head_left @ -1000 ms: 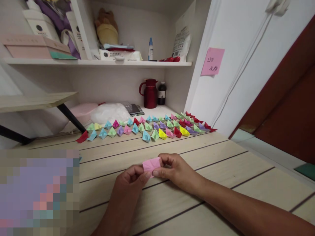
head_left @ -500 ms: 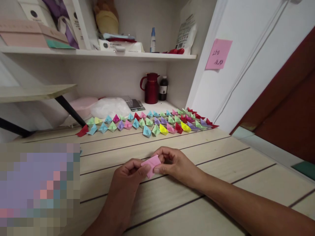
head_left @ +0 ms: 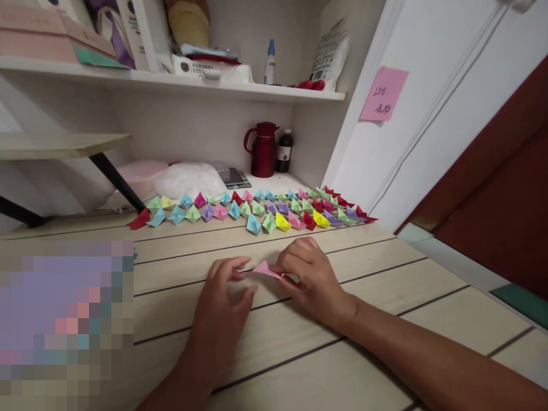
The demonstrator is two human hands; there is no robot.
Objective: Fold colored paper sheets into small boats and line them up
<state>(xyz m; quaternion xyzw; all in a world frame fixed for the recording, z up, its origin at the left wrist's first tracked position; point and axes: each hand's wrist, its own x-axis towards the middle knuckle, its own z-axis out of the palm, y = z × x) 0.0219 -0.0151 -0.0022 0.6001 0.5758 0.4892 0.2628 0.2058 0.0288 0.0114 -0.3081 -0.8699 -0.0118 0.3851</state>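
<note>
A small folded piece of pink paper (head_left: 266, 270) is pinched between the thumb and fingers of my right hand (head_left: 314, 279). Its pointed end sticks out to the left, while the rest is covered by my fingers. Just left of the paper, my left hand (head_left: 226, 302) is open, thumb and fingers apart, touching nothing. Beyond both hands, several rows of small folded paper boats stand on the wooden table (head_left: 274, 365), among them a yellow boat (head_left: 283, 222) and a blue boat (head_left: 253, 224).
A red jug (head_left: 263, 149) and a dark bottle (head_left: 283, 151) stand in the shelf's lower bay. A black-legged wooden stand (head_left: 64, 146) is at left. Pixelation hides the lower left. A pink note (head_left: 384, 94) is stuck on the right panel.
My left hand has let go of the pink paper and opened. My right hand has turned, holding the paper alone, its point now facing left. The view has shifted slightly.
</note>
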